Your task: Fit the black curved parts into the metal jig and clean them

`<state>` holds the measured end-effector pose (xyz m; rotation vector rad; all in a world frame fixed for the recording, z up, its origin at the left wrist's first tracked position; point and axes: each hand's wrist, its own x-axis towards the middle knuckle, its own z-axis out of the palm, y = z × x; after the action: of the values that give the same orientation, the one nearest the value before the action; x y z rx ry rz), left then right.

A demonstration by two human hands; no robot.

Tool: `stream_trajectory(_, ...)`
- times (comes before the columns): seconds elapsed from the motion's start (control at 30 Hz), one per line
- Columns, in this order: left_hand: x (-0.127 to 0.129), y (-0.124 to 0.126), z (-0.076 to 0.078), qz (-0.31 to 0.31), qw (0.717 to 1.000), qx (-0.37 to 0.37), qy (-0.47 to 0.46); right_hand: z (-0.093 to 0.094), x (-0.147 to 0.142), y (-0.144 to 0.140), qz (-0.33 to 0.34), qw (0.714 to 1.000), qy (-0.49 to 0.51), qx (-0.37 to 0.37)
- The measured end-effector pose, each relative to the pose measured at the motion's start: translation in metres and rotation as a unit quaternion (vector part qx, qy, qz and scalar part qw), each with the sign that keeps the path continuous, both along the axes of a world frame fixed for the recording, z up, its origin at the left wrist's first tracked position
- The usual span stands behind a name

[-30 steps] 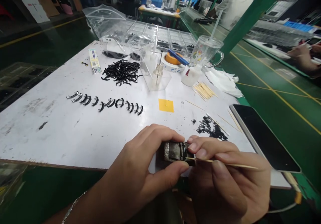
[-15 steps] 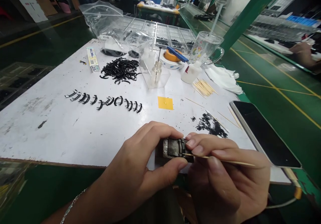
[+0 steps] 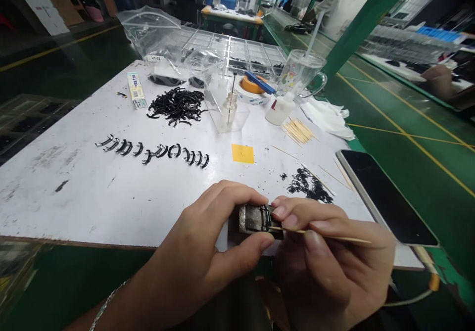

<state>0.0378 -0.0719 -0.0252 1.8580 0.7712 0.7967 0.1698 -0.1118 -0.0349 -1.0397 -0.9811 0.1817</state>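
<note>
My left hand [image 3: 211, 237] is closed round a small dark metal block [image 3: 244, 220] at the table's front edge, thumb on the near side and fingers on the far side. A curved black part [image 3: 265, 217] lies on the block. Between thumb and fingers, my right hand [image 3: 334, 257] pinches a wooden toothpick [image 3: 315, 233], its tip touching or very near the lower end of the curved part. Further back lie a row of curved black pieces [image 3: 159, 151], a yellow square of paper [image 3: 242, 154] with a small clear drop, and a pile of tiny black bits [image 3: 309, 186].
A heap of black pieces [image 3: 176, 105], a clear tray [image 3: 237, 118] holding a small bottle, tape rolls [image 3: 252, 86] and a glass mug [image 3: 302, 71] stand at the back. Toothpicks [image 3: 300, 131] and a phone [image 3: 386, 197] lie to the right. Another person [image 3: 347, 14] is beyond.
The view has shifted slightly, so the table's things appear a little further left. Both hands keep their grip on the block and the toothpick, and the toothpick tip stays at the curved part.
</note>
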Motion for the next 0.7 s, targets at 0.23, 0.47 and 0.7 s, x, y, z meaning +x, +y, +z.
stream_trajectory(0.23, 0.000, -0.002, 0.000, 0.005, 1.000, 0.000, 0.002, 0.018, 0.039, 0.007, -0.129, 0.977, -0.131, 0.103)
stream_trajectory(0.47, 0.004, -0.002, -0.003, 0.018, 0.999, 0.049, 0.002, 0.039, 0.123, 0.050, -0.051, 0.646, -0.747, -0.144)
stream_trajectory(0.7, 0.004, -0.004, -0.007, 0.023, 0.997, 0.069, -0.004, 0.030, 0.130, 0.072, -0.015, 0.537, -0.824, -0.180)
